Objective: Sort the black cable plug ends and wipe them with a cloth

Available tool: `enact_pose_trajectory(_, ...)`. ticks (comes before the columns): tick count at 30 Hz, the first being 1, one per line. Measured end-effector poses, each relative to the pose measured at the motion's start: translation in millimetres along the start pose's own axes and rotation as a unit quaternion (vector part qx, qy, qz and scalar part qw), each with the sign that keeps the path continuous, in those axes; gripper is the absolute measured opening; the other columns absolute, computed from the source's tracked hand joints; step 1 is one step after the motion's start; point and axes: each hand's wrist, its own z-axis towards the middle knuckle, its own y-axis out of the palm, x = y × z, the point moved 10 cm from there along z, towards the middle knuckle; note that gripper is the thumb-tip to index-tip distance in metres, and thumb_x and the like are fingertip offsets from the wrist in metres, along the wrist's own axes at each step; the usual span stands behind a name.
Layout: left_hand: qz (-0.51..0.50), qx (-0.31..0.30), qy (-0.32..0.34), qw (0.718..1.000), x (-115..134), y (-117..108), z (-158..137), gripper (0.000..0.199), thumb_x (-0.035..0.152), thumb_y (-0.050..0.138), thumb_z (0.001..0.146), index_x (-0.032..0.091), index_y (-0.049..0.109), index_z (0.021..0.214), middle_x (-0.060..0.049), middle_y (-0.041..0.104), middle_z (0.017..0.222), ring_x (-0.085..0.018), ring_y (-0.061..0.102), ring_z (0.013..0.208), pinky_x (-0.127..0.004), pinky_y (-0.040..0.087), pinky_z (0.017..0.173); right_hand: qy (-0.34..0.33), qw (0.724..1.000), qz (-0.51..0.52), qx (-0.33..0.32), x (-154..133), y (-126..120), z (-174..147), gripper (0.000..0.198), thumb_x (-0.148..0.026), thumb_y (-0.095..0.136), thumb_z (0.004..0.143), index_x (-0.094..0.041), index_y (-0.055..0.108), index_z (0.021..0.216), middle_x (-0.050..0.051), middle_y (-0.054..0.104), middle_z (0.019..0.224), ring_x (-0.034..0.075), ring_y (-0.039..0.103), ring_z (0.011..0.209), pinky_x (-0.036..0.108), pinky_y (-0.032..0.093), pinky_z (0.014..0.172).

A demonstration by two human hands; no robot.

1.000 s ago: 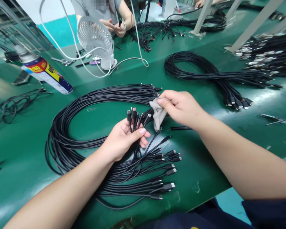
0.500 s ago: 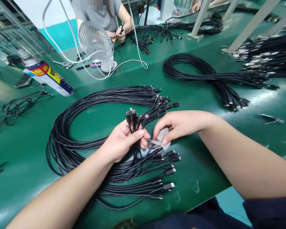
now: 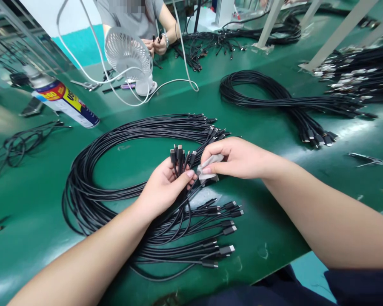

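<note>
Several black USB cables [image 3: 179, 156] stand with their connectors up in my left hand [image 3: 169, 182], whose fingers are closed around them. Between the thumb and fingers of my right hand [image 3: 232, 158] is a crumpled whitish cloth [image 3: 210, 165], close beside my left fingertips. Whether the cloth wraps a cable there is hidden by the fingers. Below and behind my hands lies a large looped bundle of black cables [image 3: 83, 170]. Its loose connector ends [image 3: 226, 250] point right, toward the near side of the table.
On the green table [image 3: 261, 238] stand a spray can [image 3: 65, 102] and a small white fan [image 3: 127, 55] with a white cord. Another cable bundle [image 3: 255, 91] lies at back right, near a metal clip-like tool [image 3: 365, 160]. A co-worker's hands [image 3: 158, 44] hold cables across the table.
My right hand has moved up and slightly left with the cloth, now nearer the connectors. My left hand keeps its grip on the cables almost in place.
</note>
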Motion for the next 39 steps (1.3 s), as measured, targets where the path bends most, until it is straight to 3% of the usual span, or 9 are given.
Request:
enact_pose_trajectory(5, -0.031, -0.022, -0.029, 0.999, -5, 7, -2, 0.032, 0.031, 0.077, 0.073, 0.015, 0.054, 0.089, 0.000, 0.067, 0.072, -0.014, 0.066, 0.062, -0.026, 0.057, 0.055, -0.057, 0.997, -0.022, 0.056, -11, -7, 1, 0.009, -0.020, 0.059, 0.079, -0.016, 0.067, 0.082, 0.002, 0.072, 0.084, 0.014, 0.065, 0.079, 0.027, 0.049, 0.074)
enact_pose_trajectory(11, -0.036, -0.033, -0.025, 0.999, -2, 10, -2, 0.031, 0.023, 0.080, 0.069, 0.014, 0.058, 0.089, 0.001, 0.066, 0.070, -0.013, 0.066, 0.060, -0.025, 0.057, 0.056, -0.009, 1.000, -0.001, 0.030, -1, 0, 2, 0.018, -0.029, 0.072, 0.071, -0.017, 0.060, 0.073, 0.002, 0.071, 0.072, 0.015, 0.067, 0.067, 0.026, 0.050, 0.061)
enact_pose_trajectory(17, -0.053, -0.013, -0.040, 0.998, -5, 5, -1, 0.034, 0.022, 0.080, 0.070, 0.014, 0.056, 0.092, -0.001, 0.069, 0.070, -0.014, 0.067, 0.060, -0.026, 0.058, 0.058, -0.014, 0.999, 0.025, 0.032, -3, -4, 2, 0.010, -0.024, 0.060, 0.079, -0.018, 0.067, 0.082, 0.001, 0.072, 0.078, 0.013, 0.067, 0.065, 0.026, 0.053, 0.062)
enact_pose_trajectory(24, -0.056, -0.011, -0.044, 0.997, -4, 5, -2, 0.036, 0.022, 0.081, 0.069, 0.014, 0.053, 0.091, 0.000, 0.070, 0.070, -0.013, 0.067, 0.057, -0.025, 0.058, 0.055, 0.000, 0.994, 0.048, 0.097, 5, -20, 0, 0.022, -0.031, 0.079, 0.063, -0.015, 0.065, 0.068, 0.002, 0.069, 0.068, 0.014, 0.063, 0.063, 0.027, 0.050, 0.058)
enact_pose_trajectory(31, -0.065, -0.009, -0.039, 0.997, -2, 5, -2, 0.038, 0.024, 0.081, 0.068, 0.015, 0.053, 0.092, 0.000, 0.070, 0.070, -0.014, 0.068, 0.056, -0.025, 0.058, 0.053, -0.043, 0.993, 0.078, 0.081, -1, -20, 2, 0.012, -0.020, 0.067, 0.074, -0.016, 0.072, 0.085, 0.003, 0.074, 0.083, 0.013, 0.066, 0.076, 0.027, 0.051, 0.070)
enact_pose_trajectory(36, -0.055, -0.007, -0.039, 0.998, -4, 4, -2, 0.036, 0.025, 0.080, 0.069, 0.015, 0.052, 0.090, 0.000, 0.069, 0.071, -0.014, 0.067, 0.055, -0.025, 0.056, 0.051, -0.020, 0.988, 0.115, 0.097, 5, -24, 0, 0.018, -0.027, 0.079, 0.064, -0.015, 0.066, 0.069, 0.003, 0.071, 0.073, 0.015, 0.065, 0.068, 0.028, 0.052, 0.064)
enact_pose_trajectory(39, -0.049, -0.017, -0.031, 0.998, -4, 5, -2, 0.034, 0.026, 0.079, 0.071, 0.015, 0.053, 0.090, 0.000, 0.068, 0.071, -0.012, 0.065, 0.053, -0.022, 0.052, 0.047, -0.019, 0.988, 0.115, 0.101, 7, -26, 0, 0.019, -0.029, 0.078, 0.066, -0.015, 0.064, 0.067, 0.003, 0.071, 0.072, 0.014, 0.064, 0.067, 0.027, 0.051, 0.063)
